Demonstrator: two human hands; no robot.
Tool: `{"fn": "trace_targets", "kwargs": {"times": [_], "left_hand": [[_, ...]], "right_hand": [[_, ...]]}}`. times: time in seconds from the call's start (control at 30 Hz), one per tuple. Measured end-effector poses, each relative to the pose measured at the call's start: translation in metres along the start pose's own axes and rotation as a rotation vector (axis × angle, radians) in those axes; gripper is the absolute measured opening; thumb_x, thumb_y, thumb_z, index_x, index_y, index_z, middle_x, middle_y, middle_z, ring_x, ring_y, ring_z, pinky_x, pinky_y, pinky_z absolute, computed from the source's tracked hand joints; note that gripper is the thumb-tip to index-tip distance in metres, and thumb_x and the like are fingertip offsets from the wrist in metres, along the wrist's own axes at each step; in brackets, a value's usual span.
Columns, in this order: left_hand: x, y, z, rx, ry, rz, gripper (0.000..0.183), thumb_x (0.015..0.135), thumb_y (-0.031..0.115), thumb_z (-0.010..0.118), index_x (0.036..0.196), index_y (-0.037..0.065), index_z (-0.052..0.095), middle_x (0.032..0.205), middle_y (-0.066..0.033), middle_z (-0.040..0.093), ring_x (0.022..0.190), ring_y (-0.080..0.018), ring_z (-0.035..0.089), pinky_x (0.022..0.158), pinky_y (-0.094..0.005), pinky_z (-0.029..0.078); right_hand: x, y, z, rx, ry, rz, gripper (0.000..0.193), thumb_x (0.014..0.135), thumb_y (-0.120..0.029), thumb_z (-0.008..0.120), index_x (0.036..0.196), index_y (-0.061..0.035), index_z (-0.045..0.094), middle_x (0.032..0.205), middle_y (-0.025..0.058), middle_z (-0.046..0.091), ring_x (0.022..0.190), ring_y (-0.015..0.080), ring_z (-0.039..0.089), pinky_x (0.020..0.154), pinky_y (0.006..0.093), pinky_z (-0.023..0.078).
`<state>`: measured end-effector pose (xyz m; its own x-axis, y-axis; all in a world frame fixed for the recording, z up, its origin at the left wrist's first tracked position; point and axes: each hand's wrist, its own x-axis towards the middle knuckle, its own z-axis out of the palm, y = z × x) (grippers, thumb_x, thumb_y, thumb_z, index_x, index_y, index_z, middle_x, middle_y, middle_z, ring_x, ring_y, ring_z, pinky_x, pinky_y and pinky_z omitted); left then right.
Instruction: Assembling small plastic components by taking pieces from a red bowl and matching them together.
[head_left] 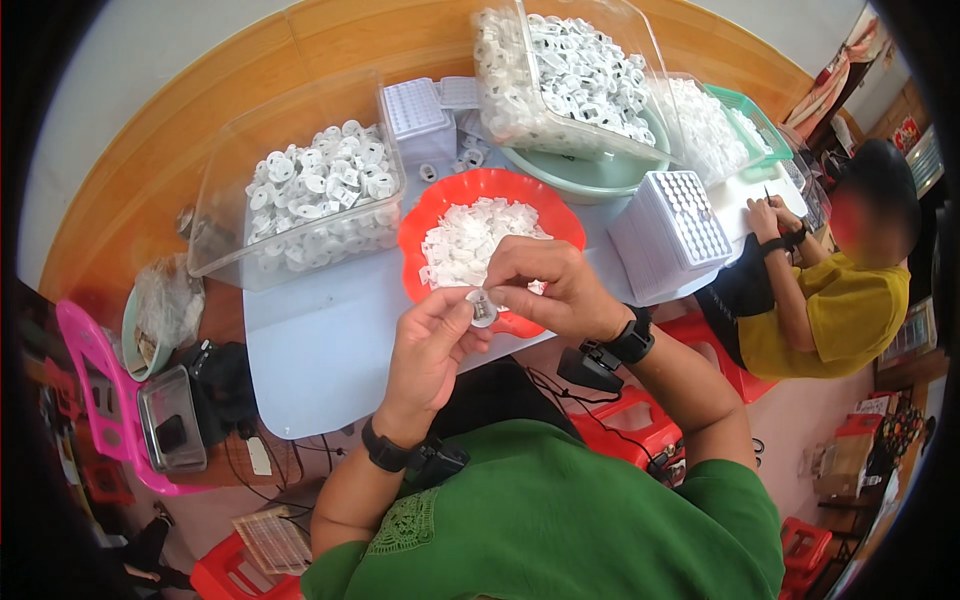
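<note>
My left hand (432,345) pinches a small round spool-like piece (483,309), whitish with a grey middle, between thumb and fingers. My right hand (548,285) is closed in a pinch at the upper edge of that piece. Whatever its fingertips hold is too small to make out. Both hands are over the near edge of a red wavy-rimmed bowl (412,238). Inside the bowl lies a heap of small flat white pieces (478,238), partly hidden by my right hand.
Clear bins of white round parts (320,185) stand on the pale blue table (310,345). Stacked white trays (660,235) rise at the right, beside a green basin (600,182). Another person (850,290) in yellow works at the far right. A pink chair (100,390) stands left.
</note>
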<state>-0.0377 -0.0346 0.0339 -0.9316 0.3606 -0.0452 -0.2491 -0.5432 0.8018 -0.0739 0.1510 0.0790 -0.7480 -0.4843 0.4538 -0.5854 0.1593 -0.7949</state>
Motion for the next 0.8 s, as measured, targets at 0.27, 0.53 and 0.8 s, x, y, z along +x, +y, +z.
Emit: {"fn": "trace_targets", "kwargs": {"times": [0.27,0.53,0.8], "left_hand": [[0.002,0.000,-0.001,-0.023,-0.034,-0.015,0.024,0.095,0.014,0.052,0.111,-0.003,0.056,0.094,-0.0078,0.063,0.077,-0.0123,0.060,0.068,-0.0247,0.049],[-0.004,-0.003,-0.005,-0.082,-0.114,0.002,0.025,0.096,0.014,0.050,0.114,-0.002,0.053,0.097,-0.0089,0.063,0.078,-0.0132,0.060,0.069,-0.0256,0.050],[-0.009,-0.002,0.001,-0.064,-0.093,0.016,0.024,0.094,0.014,0.053,0.113,-0.001,0.055,0.096,-0.0075,0.063,0.079,-0.0130,0.061,0.069,-0.0259,0.050]], "right_hand": [[0.000,-0.011,-0.005,-0.106,-0.011,0.163,0.008,0.076,0.001,0.066,0.082,0.0016,0.060,0.071,0.0071,0.059,0.063,0.0135,0.058,0.056,0.0260,0.046],[-0.011,-0.023,-0.002,0.193,0.120,0.237,0.009,0.076,0.006,0.064,0.083,0.0020,0.059,0.075,0.0098,0.059,0.066,0.0167,0.059,0.060,0.0273,0.047],[-0.018,-0.020,0.015,0.012,0.098,-0.010,0.012,0.076,0.008,0.062,0.084,-0.0007,0.061,0.080,0.0070,0.056,0.072,0.0190,0.057,0.063,0.0288,0.045]]}}
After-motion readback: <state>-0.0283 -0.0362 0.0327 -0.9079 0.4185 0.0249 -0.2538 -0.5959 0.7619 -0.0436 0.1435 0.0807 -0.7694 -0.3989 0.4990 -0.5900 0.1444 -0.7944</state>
